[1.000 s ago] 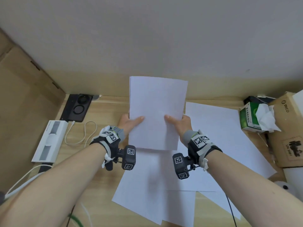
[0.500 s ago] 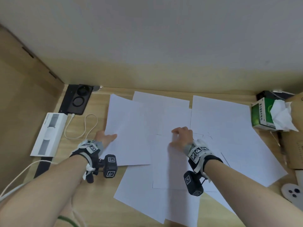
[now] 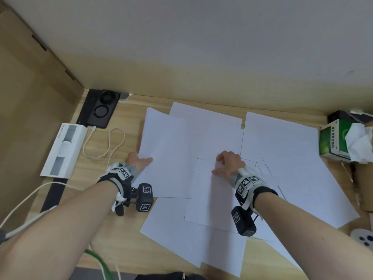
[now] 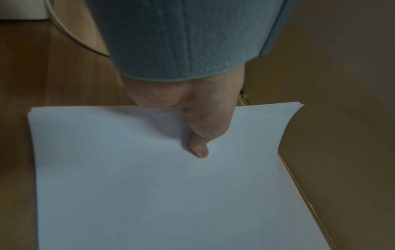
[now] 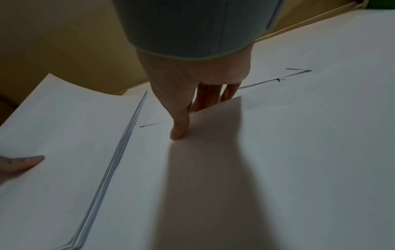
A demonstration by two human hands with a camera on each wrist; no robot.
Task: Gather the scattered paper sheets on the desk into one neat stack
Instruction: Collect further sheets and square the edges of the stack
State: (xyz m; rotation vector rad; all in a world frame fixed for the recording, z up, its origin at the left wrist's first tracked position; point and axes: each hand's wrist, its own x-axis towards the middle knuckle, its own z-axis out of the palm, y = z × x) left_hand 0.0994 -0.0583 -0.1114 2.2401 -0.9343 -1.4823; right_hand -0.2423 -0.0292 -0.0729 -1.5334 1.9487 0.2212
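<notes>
Left hand (image 3: 139, 161) pinching the stack (image 3: 165, 154) at its near edge, thumb on top, fingers hidden beneath. Right hand (image 3: 229, 164) lifting a sheet (image 3: 210, 197) by its far corner, thumb above, fingers (image 5: 210, 94) partly hidden under it. More sheets (image 3: 282, 158) overlapping across the bench (image 3: 121, 239), near edges cut off by the frame.

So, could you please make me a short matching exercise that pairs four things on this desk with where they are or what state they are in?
Things:
1. gathered stack
2. loose sheet
3. tissue box
4. white cable

Places or states:
a. looped on the bare wood, left of the papers
b. pinched by the left hand
c. at the desk's right edge
d. corner lifted by the right hand

Pairs: 1-b, 2-d, 3-c, 4-a
</notes>
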